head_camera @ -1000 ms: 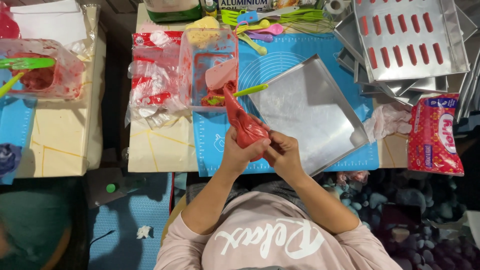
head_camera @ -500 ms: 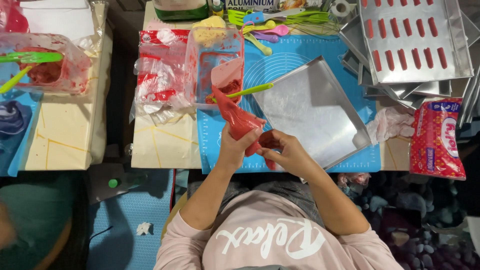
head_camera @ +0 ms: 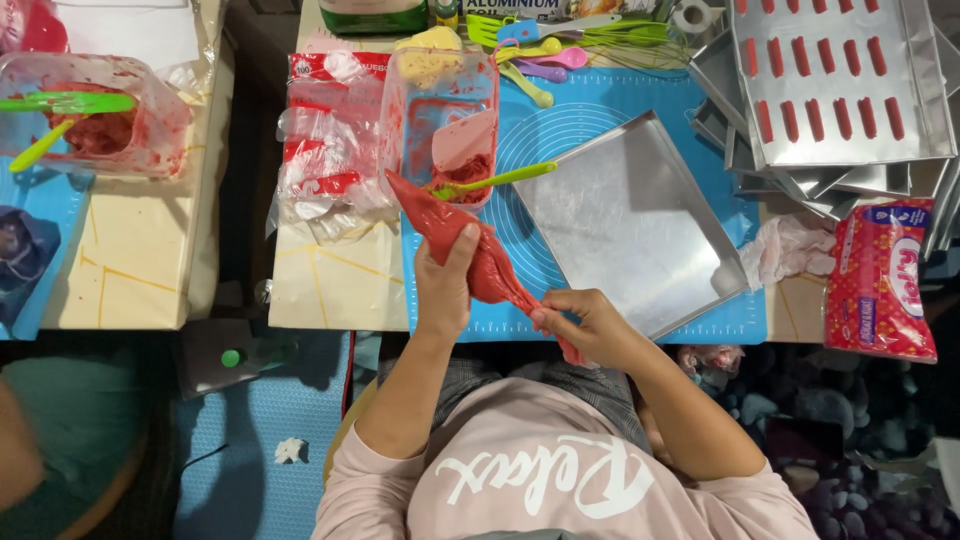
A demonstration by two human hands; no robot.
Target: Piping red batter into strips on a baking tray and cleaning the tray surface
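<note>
A red filled piping bag (head_camera: 455, 232) lies across the near edge of the blue silicone mat (head_camera: 610, 110). My left hand (head_camera: 444, 282) wraps around the bag's thick middle. My right hand (head_camera: 588, 325) pinches its twisted tail end near the table's front edge. The bag's pointed tip reaches toward a clear plastic tub (head_camera: 446, 132) smeared with red paste, where a green-handled spatula (head_camera: 497, 180) rests. An empty metal baking tray (head_camera: 630, 222) sits tilted on the mat just right of my hands.
Crumpled plastic packaging (head_camera: 322, 150) lies left of the tub. A tray of red piped strips (head_camera: 830, 80) tops stacked trays at the back right. A red snack packet (head_camera: 882, 280) lies at right. Another red-smeared container (head_camera: 95, 115) is on the left table.
The bag has been stretched out longer: my left hand slid up onto its body while my right hand pulled the tail down and to the right.
</note>
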